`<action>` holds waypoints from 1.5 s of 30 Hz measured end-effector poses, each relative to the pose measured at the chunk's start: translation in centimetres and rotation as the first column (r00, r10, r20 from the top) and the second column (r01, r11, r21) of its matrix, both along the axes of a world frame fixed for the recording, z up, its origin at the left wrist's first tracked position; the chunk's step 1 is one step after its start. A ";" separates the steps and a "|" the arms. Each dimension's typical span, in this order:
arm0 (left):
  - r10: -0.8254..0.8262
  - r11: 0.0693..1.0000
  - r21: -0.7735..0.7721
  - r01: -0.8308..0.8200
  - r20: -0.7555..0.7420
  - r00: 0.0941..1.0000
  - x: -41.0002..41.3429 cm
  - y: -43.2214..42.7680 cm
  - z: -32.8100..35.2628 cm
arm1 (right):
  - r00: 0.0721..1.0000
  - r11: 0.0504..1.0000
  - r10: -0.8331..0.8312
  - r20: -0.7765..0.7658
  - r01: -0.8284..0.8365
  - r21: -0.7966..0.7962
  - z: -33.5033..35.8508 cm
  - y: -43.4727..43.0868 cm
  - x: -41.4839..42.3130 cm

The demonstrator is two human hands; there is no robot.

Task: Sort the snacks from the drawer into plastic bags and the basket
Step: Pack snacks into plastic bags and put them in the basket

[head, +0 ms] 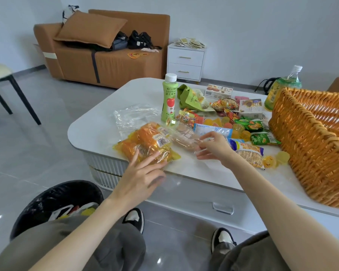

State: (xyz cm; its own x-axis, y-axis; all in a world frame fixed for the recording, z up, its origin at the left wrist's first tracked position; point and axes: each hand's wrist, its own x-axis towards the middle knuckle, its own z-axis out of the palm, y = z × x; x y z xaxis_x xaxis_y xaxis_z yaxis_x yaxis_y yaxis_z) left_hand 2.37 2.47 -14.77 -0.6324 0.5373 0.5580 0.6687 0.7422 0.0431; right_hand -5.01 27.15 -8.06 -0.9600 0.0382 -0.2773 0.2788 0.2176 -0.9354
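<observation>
The white tabletop (98,133) carries everything. One wicker basket (311,153) stands at its right end, its floor hidden from this angle. At the near left corner lies a clear plastic bag (149,141) stuffed with orange packets. The left hand (143,175) presses on it with fingers (145,159) straight and spread. The right hand (216,147) pinches the bag's loose mouth between curled fingers (204,153). A brown biscuit packet (186,136) lies in the film between the two hands.

The full bag sits right at the tabletop's near edge, so a careless pull on its mouth could drag it over onto the floor. The thin film could also slip from the pinch or split under the load and spill the packets. The apple juice bottle (169,98) stands upright just behind the bag, and lifting the bag or swinging an arm could topple it into the loose snacks.

By count:
- One basket.
- Two plastic bags, the second plastic bag (133,116) empty and crumpled behind the first.
- Two bottles, the other a green bottle (282,89) beside the basket.
- Two small boxes (218,89).
- Two green packets (264,138).
- Two jelly cups (283,157) at the basket's foot. More lie in the pile, too jumbled to count.
</observation>
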 end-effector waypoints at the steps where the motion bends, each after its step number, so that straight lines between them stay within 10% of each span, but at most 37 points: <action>1: 0.029 1.000 0.007 -0.029 0.021 0.999 0.5 0.3 -0.1 | 0.999 0.999 0.035 -0.032 -0.034 0.024 0.1 0.1 0.2; 13: 0.127 0.950 0.281 -0.135 0.047 0.991 3.0 -1.4 1.1 | 0.796 0.769 0.585 -0.155 -0.483 0.418 0.8 0.6 1.8; 17: 0.154 0.919 0.334 -0.210 0.186 0.970 3.2 -3.3 1.1 | 0.673 0.591 0.685 -0.279 -0.289 0.753 -1.1 -0.4 1.6; 29: 0.197 0.905 0.312 -0.289 0.294 0.935 4.2 -6.2 0.6 | 0.264 0.503 0.825 -0.500 0.060 0.862 -3.2 -3.5 0.4; 40: 0.198 0.686 0.592 -0.422 0.405 0.892 3.5 -7.1 0.5 | 0.682 0.763 0.628 -0.374 -0.445 0.469 -2.5 -3.4 1.3; 45: 0.175 0.895 0.350 -0.277 0.296 0.939 4.0 -7.4 1.3 | 0.740 0.856 0.516 -0.431 -0.422 0.299 -1.4 -3.9 1.7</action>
State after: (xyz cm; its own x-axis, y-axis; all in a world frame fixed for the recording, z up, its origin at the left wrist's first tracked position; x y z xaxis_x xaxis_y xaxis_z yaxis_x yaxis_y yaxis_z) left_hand 6.33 -4.92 -13.49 -0.8563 0.1407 0.4970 0.4135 0.7634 0.4962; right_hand -3.30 23.26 -9.51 -0.8719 -0.4517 0.1889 -0.3744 0.3667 -0.8517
